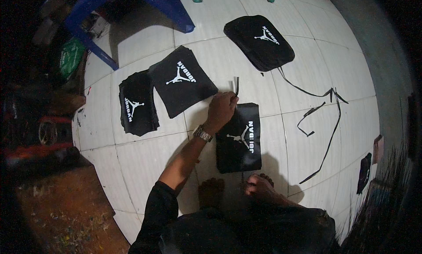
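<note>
A black sheet piece [226, 161] with a white jumping-figure print and lettering lies on the tiles in front of me. My left hand [222, 106], with a metal watch at the wrist, is closed at its far edge. A narrow dark strip [237, 84] sticks out beyond those fingers. A thin line seems to run down the sheet from there, breaking the lettering; what makes it is unclear. My right hand [258, 186] is curled closed just off the near edge, and anything inside it is hidden in shadow.
Left lie two stacks of printed black pieces, one jagged-edged [143, 104], one squarer [176, 100]. A rounded black stack [246, 40] lies far right. Thin black offcuts [337, 122] curl at right. A blue plastic chair [154, 7] stands far left; my toes [211, 186] show nearby.
</note>
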Action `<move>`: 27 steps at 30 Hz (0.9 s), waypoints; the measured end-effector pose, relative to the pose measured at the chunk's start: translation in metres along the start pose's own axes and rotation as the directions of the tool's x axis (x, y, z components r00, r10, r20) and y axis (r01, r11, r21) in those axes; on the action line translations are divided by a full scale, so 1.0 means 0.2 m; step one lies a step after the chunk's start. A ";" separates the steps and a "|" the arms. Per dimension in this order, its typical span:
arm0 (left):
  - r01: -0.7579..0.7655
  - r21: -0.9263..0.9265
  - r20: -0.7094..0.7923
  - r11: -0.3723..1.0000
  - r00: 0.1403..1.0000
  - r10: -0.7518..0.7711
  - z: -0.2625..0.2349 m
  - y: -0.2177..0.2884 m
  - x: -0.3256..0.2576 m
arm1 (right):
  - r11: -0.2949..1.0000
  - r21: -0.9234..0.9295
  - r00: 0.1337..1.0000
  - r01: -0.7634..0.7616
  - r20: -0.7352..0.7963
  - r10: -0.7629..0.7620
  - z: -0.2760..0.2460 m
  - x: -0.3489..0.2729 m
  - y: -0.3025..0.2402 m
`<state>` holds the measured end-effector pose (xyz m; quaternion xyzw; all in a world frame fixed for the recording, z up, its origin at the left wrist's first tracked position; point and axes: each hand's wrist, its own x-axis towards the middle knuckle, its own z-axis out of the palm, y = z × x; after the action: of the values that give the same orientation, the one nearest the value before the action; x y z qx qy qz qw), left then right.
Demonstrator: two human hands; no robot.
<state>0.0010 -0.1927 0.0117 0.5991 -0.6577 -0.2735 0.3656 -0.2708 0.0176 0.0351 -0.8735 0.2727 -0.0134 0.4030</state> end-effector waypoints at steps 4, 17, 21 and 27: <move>-0.177 0.243 0.072 0.954 0.984 0.164 0.17 -0.14 0.06 | 0.841 0.145 0.852 -0.522 0.137 0.505 0.08 0.00 -0.07; -0.139 0.419 0.239 0.897 0.970 0.038 0.29 -0.25 0.08 | 0.500 0.645 0.764 -0.578 0.213 0.608 0.29 0.03 0.10; -0.317 0.410 0.416 0.855 0.900 0.135 0.32 -0.35 0.06 | 0.563 0.588 0.743 -0.581 0.101 0.662 0.42 0.00 0.21; -0.171 0.247 0.319 0.954 0.944 0.087 0.24 -0.23 0.02 | 0.379 0.775 0.733 -0.505 0.153 0.663 0.50 -0.02 0.26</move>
<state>-0.0102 -0.2064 -0.0516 0.5494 -0.7754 -0.2452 0.1917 -0.2731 0.0618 -0.0681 -0.4498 0.5654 -0.0660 0.6883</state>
